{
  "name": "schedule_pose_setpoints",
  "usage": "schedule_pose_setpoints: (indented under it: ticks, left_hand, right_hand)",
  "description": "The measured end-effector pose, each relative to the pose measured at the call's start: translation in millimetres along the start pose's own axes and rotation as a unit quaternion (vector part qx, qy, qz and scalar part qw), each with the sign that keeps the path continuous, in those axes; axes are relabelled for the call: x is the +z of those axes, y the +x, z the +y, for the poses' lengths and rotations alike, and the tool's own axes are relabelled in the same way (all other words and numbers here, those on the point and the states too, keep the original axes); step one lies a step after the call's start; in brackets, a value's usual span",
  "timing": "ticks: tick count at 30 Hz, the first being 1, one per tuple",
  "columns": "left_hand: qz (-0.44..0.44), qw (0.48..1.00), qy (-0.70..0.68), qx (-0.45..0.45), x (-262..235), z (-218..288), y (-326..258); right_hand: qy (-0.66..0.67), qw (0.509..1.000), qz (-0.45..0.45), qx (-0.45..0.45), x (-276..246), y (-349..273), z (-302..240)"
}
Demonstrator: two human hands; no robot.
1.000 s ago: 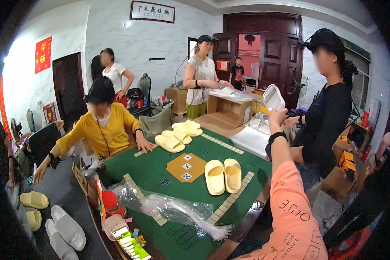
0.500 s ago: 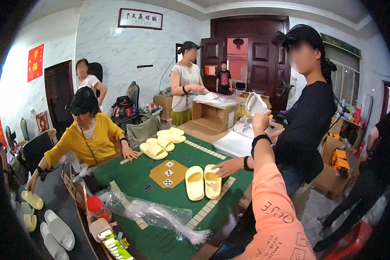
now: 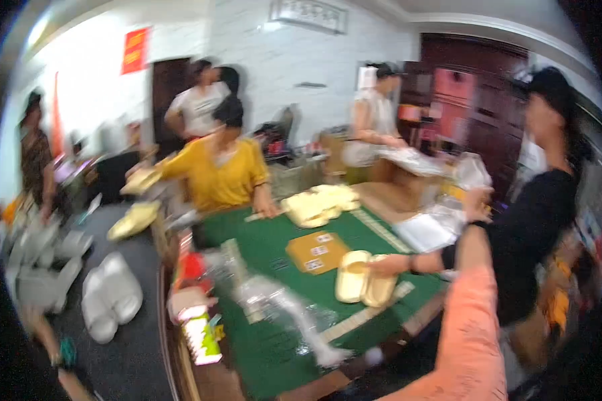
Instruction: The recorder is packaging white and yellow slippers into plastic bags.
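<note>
My right arm, in an orange sleeve, reaches up across the table's right side. My right hand point(image 3: 476, 200) is closed around a whitish slipper point(image 3: 472, 171), blurred by motion. At the lower left, my left hand point(image 3: 35, 319), with a teal band at the wrist, is next to a heap of grey slippers point(image 3: 43, 267); its fingers are smeared. A light grey pair of slippers point(image 3: 112, 294) lies on the dark table just right of it. On the green table, a co-worker in a dark top has a hand point(image 3: 386, 265) on a pale yellow pair of slippers point(image 3: 353, 277).
A person in yellow point(image 3: 221, 170) lifts a yellow slipper point(image 3: 140, 180). More yellow slippers point(image 3: 318, 206) sit at the green table's far edge. Clear plastic bags point(image 3: 281, 304), a red-lidded jar point(image 3: 190, 264) and a phone point(image 3: 202, 337) lie nearer. A cardboard box point(image 3: 398, 177) stands beyond.
My view has swung left, so the scene sits further right. My left hand has come into view beside the grey slippers. The person in yellow has raised a yellow slipper from the dark table.
</note>
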State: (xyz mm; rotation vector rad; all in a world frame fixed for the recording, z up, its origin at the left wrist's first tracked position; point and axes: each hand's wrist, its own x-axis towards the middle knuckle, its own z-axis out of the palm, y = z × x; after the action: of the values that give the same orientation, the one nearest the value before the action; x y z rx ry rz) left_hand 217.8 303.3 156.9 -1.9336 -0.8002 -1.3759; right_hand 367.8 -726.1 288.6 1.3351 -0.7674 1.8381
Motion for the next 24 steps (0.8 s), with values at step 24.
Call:
schedule_pose_setpoints:
  ticks: [24]
  left_hand:
    - [-0.108,0.798,-0.227,-0.547,-73,-222,-102]
  right_hand:
    - [0.651,-0.023,-0.608,0.454,-379,14,47]
